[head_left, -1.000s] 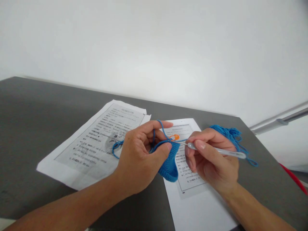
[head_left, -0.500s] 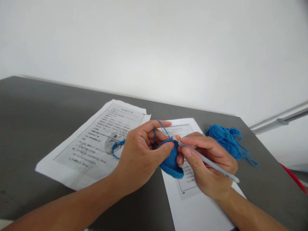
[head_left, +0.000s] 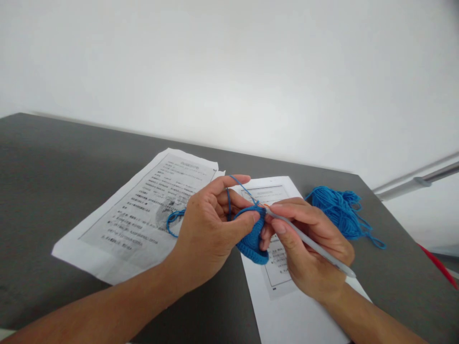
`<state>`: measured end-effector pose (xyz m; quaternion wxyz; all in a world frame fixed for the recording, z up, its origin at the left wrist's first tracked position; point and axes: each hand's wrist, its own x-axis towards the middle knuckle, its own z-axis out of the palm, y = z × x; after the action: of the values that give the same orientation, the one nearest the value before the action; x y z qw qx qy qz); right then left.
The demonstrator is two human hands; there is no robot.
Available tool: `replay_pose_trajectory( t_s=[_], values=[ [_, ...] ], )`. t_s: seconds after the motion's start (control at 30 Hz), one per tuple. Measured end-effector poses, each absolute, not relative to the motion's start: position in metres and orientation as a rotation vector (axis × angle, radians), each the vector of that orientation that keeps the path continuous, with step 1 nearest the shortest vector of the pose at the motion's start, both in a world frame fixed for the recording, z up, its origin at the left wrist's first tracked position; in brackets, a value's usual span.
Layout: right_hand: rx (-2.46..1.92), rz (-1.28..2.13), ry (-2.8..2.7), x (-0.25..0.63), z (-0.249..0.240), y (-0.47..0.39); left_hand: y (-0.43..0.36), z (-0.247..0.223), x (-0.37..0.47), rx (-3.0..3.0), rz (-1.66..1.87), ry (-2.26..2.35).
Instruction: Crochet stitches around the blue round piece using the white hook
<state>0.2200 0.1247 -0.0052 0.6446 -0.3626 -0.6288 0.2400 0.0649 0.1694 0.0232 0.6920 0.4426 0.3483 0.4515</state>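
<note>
My left hand [head_left: 211, 220] pinches a small blue crochet piece [head_left: 252, 241] between thumb and fingers. Blue yarn [head_left: 239, 184] runs over its raised index finger down to the top edge of the piece. In my right hand [head_left: 311, 243] is a crochet hook with a grey handle [head_left: 315, 245], held like a pen. The hook's tip meets the top edge of the work, where its very end is hidden in the stitches. A bit of orange [head_left: 264, 206] shows beside the tip. Fingertips of my right hand also touch the crochet piece's right side.
A printed sheet [head_left: 96, 243] lies at left, with a loop of blue yarn [head_left: 172, 224] over it. Another printed sheet [head_left: 287, 315] is under my hands. A blue yarn skein [head_left: 333, 210] rests at right on the dark table [head_left: 89, 143], near a white wall.
The crochet piece has tilted and shifted slightly left. Less of the orange bit shows by the hook's tip. My left index finger has moved slightly up and left with the yarn.
</note>
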Motion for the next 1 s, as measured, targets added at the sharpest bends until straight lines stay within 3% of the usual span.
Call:
replay_pose_trajectory(
  t_s=[0.6,1.0],
  values=[
    [-0.748,0.813,-1.633,0.26,0.009,0.138,0.171,0.023,0.06,1.076,0.913,0.861],
    [-0.749,0.797,-1.765,0.274,0.02,0.139,0.17,0.023,0.062,1.107,0.878,0.906]
  ],
)
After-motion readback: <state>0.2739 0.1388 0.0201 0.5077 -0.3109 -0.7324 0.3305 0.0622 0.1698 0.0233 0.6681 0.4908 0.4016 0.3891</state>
